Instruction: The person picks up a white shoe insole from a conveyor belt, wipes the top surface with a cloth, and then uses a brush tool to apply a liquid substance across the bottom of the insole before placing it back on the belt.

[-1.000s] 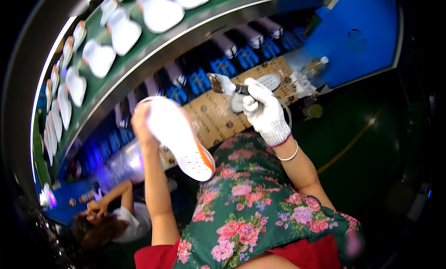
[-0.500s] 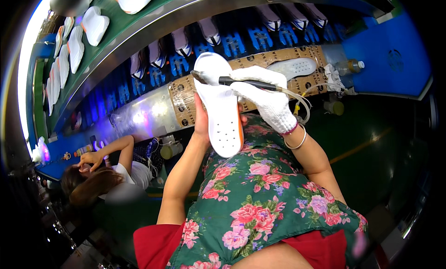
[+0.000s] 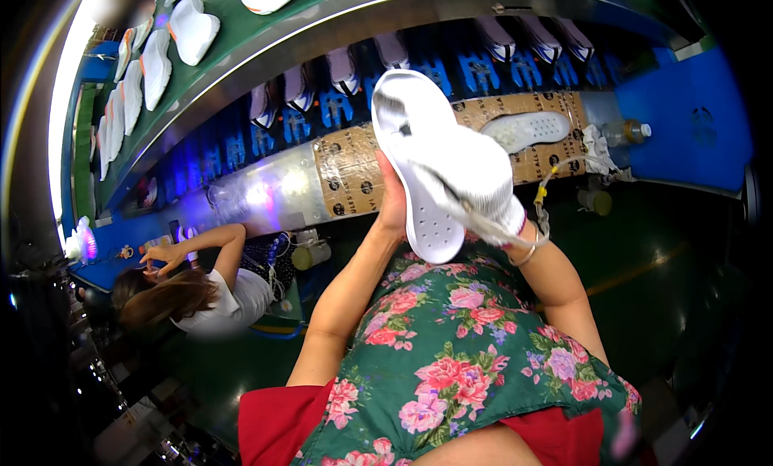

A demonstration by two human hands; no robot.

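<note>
Nearest, a floral apron (image 3: 467, 361) over red cloth fills the lower frame, with both bare forearms rising from it. Just beyond, the left hand (image 3: 393, 204) is raised and closed around the near-left edge of a white sole (image 3: 419, 168), which is tilted upright with its dotted face turned toward the camera. Across that face lies the right hand (image 3: 475, 172), in a white glove, curled over the sole's right side; whether it pinches a tool cannot be told, though a thin tube with a yellow fitting (image 3: 541, 194) hangs just beside its wrist. At left, lower down, another person (image 3: 201, 293) in a white top sits bent over, one hand lifted to the head.

Farther off, a cardboard-covered bench (image 3: 354, 168) runs left to right behind the raised sole, and a second white sole (image 3: 527, 128) lies flat on it to the right. Near that end stands a small bottle (image 3: 626, 132) beside a crumpled rag (image 3: 600, 148), against a blue panel (image 3: 684, 128). Behind the bench, a row of blue holders (image 3: 338, 108) carries more shoe parts. Farthest, a green conveyor (image 3: 217, 72) curves along the top, bearing white soles (image 3: 193, 27) well apart from the hands.
</note>
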